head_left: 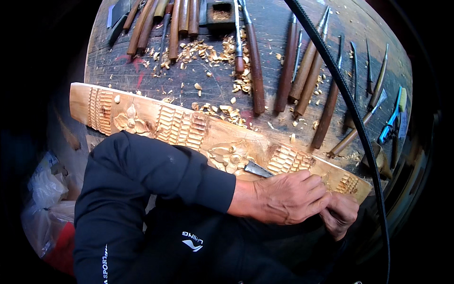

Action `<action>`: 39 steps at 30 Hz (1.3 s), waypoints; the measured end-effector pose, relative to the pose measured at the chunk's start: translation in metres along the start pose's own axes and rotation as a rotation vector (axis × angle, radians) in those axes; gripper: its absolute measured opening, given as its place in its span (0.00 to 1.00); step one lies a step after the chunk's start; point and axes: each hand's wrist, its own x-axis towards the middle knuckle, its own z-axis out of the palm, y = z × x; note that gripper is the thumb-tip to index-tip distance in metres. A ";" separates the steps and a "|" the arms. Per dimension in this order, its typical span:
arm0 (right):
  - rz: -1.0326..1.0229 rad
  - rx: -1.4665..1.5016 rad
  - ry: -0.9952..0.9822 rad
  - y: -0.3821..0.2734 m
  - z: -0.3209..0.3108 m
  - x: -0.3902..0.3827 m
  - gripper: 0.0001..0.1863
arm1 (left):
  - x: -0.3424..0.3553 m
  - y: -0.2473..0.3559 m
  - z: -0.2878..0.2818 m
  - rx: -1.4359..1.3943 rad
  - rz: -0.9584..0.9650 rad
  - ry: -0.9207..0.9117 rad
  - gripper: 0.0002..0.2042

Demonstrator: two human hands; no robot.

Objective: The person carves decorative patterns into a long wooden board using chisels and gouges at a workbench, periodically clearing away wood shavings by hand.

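Note:
A long, pale wooden board (265, 140), carved with scale-like rows and flowers, lies slantwise along the near edge of the bench. Over its right part is my left hand (288, 196), palm down with the fingers curled. A flat carving chisel's blade (257, 169) shows from beneath this hand, its tip by the middle flower (231, 156). The chisel's handle is hidden under my fingers. My right hand (340, 213) is closed against the left fingertips at the near side of the board. What it grips cannot be seen.
Wooden-handled carving tools (255, 71) line the far side of the dark bench (208, 90). Curled wood shavings (203, 52) lie among them. A black cable (340, 78) hangs across the right side. Brush bristles (402, 99) show at far right, plastic bags (47, 189) at lower left.

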 end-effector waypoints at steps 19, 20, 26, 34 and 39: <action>-0.026 -0.106 0.070 -0.011 0.000 -0.030 0.12 | -0.001 -0.002 0.008 -0.025 0.132 0.219 0.19; -0.015 -0.092 0.117 -0.007 0.006 -0.041 0.12 | 0.000 -0.004 0.009 -0.033 0.171 0.186 0.19; -0.009 -0.039 0.226 -0.002 0.036 -0.059 0.14 | -0.005 -0.007 0.005 -0.010 0.288 0.060 0.18; 0.017 -0.057 0.215 -0.007 0.031 -0.061 0.13 | -0.006 -0.008 0.012 -0.019 0.321 0.054 0.16; 0.031 -0.016 0.213 -0.004 0.032 -0.060 0.13 | -0.007 -0.009 0.010 -0.002 0.319 0.006 0.16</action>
